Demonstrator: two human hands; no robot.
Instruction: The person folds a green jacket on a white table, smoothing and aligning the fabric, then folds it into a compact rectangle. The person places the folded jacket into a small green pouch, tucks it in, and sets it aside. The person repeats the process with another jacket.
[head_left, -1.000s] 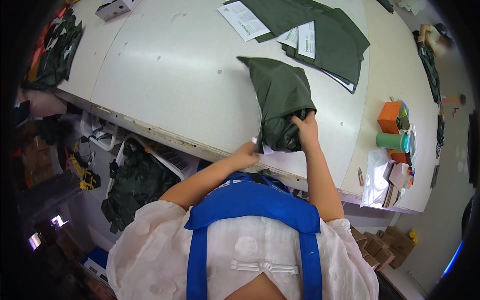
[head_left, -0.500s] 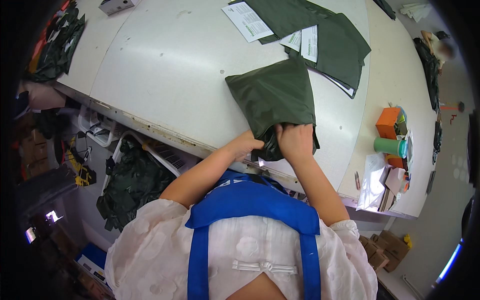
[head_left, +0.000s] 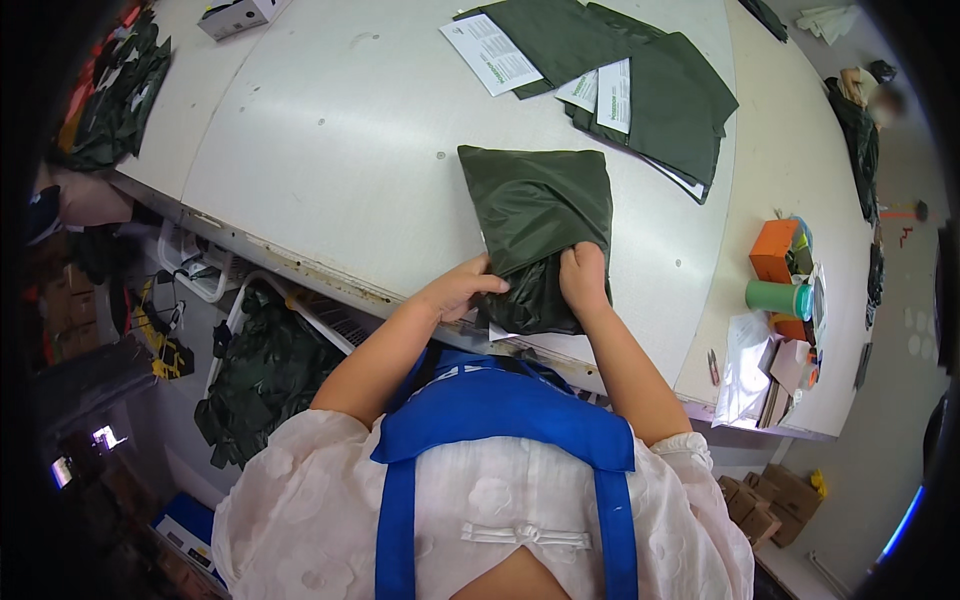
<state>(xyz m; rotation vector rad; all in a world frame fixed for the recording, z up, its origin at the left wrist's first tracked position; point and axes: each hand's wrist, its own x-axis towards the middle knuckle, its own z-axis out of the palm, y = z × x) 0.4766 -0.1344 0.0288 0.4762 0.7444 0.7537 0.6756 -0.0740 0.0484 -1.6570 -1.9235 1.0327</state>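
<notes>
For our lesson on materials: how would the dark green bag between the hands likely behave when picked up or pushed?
The dark green bag is probably floppy: it creases and folds beside the right hand. Its soft sheen suggests it may slip somewhat. It seems unlikely to roll, since it lies fairly flat on the table.

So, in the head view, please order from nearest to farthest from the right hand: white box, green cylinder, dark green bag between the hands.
1. Dark green bag, touching the right hand.
2. Green cylinder, on the right.
3. White box, far upper left.
</notes>
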